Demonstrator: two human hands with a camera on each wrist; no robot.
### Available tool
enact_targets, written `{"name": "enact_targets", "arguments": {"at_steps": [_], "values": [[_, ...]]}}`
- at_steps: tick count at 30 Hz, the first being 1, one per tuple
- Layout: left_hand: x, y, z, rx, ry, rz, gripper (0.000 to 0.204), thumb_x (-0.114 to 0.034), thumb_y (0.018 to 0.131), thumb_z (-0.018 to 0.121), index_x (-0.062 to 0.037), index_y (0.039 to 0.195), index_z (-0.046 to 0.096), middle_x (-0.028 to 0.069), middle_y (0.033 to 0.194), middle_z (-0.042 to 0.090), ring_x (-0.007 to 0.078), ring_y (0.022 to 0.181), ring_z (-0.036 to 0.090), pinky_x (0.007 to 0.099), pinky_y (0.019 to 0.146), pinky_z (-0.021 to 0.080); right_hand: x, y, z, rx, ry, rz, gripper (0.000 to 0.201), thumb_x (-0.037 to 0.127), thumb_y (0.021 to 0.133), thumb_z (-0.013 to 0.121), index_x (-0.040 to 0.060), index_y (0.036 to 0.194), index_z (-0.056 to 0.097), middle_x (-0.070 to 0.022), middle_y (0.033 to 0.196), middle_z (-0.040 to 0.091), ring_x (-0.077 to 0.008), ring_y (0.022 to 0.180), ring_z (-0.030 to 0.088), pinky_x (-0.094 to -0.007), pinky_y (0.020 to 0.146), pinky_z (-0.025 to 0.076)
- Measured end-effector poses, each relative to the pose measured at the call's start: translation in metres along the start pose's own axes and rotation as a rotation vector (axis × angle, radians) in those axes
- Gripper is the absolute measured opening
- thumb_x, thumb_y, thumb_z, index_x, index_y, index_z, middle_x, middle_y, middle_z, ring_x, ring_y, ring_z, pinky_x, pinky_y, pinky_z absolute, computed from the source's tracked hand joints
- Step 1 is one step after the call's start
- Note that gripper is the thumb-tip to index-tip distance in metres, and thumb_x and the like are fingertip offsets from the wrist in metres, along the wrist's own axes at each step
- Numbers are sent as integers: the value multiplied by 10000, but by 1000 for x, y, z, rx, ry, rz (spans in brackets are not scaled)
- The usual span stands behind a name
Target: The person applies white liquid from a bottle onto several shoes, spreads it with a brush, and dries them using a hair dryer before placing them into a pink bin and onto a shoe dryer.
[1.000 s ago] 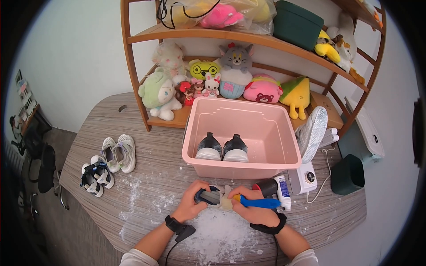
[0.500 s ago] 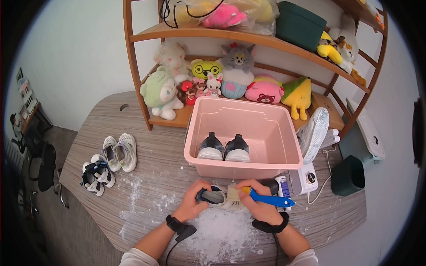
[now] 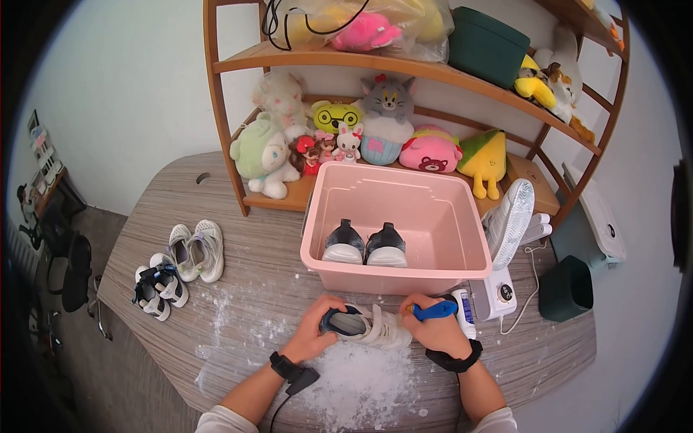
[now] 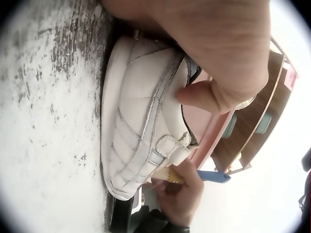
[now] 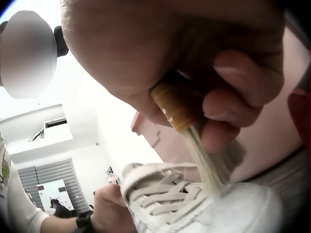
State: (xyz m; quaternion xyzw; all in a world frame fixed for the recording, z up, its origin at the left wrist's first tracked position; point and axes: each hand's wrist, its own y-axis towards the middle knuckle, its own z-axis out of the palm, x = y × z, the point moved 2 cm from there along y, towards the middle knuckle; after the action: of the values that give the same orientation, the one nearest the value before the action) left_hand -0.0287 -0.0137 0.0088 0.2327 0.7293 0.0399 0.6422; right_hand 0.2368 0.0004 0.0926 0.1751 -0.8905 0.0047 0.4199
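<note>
Four little shoes (image 3: 179, 270) sit on the left part of the table (image 3: 155, 209). The left hand (image 3: 316, 330) holds the heel end of a white shoe (image 3: 382, 330), with the thumb at its opening and the other fingers round the back. This shoe lies flat on the table, in front of the pink tub (image 3: 397, 280), with its toe to the right. White powder (image 3: 357, 386) is all about on the wood near it. Two black and white shoes (image 3: 365, 249) are inside the tub. The right hand (image 3: 439, 333) has its fingers curled round the brush (image 3: 435, 310), and the hairs touch the top of the toe. Just beside that hand is a white bottle (image 3: 464, 315). Next comes a white box (image 3: 495, 292) with a knob, then a green bin (image 3: 567, 290).
</note>
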Motion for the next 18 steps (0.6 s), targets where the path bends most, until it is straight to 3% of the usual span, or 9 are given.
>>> {"name": "enact_targets", "arguments": {"at_steps": [1, 4, 6, 10, 13, 15, 18], "values": [[0, -1, 1, 1, -2, -1, 481, -20, 689, 631, -26, 1167, 580, 134, 1189, 582, 290, 1147, 566, 367, 1027, 433, 4, 0, -3, 26, 90, 75, 107, 147, 859, 685, 55, 913, 678, -159, 617, 615, -382, 586, 632, -418, 583, 508], [0, -4, 5, -38, -151, -126, 464, -35, 786, 654, -27, 1240, 559, 117, 1179, 593, 244, 1130, 574, 352, 1018, 444, 7, -1, 1, 69, 205, 49, 140, 174, 842, 685, 55, 915, 692, -178, 647, 626, -405, 631, 636, -434, 611, 513], [1, -3, 6, -87, -101, -198, 422, -77, 879, 675, -28, 1277, 544, 104, 1156, 602, 214, 1089, 585, 331, 988, 463, -4, -2, 5, 124, 90, 17, 148, 181, 837, 682, 52, 908, 695, -179, 664, 634, -404, 649, 641, -441, 624, 515], [17, -5, 6, -169, -13, -150, 392, -100, 899, 703, -23, 1253, 554, 99, 1111, 606, 200, 1019, 596, 315, 925, 483, -20, -3, -1, 192, -120, 5, 170, 204, 828, 674, 42, 876, 698, -182, 698, 647, -418, 679, 644, -463, 643, 516], [19, -7, 7, -276, 72, -218, 374, -92, 887, 711, -20, 1222, 562, 95, 1081, 606, 180, 983, 589, 313, 880, 487, -22, -4, -8, 256, -180, -15, 165, 206, 825, 672, 47, 859, 699, -185, 721, 656, -423, 709, 645, -475, 665, 518], [16, -6, 6, -370, 212, -149, 335, -82, 861, 725, -13, 1161, 593, 102, 1053, 609, 190, 919, 595, 316, 828, 495, -14, -6, -15, 284, -126, -1, 158, 203, 834, 674, 52, 875, 698, -175, 709, 646, -404, 698, 642, -461, 660, 513], [16, -6, 1, -350, 266, -165, 299, -54, 831, 718, -3, 1114, 633, 116, 1036, 614, 225, 888, 612, 329, 802, 511, 1, -7, -23, 332, 8, -33, 149, 201, 864, 675, 70, 934, 694, -139, 682, 615, -346, 662, 629, -422, 635, 489]]}}
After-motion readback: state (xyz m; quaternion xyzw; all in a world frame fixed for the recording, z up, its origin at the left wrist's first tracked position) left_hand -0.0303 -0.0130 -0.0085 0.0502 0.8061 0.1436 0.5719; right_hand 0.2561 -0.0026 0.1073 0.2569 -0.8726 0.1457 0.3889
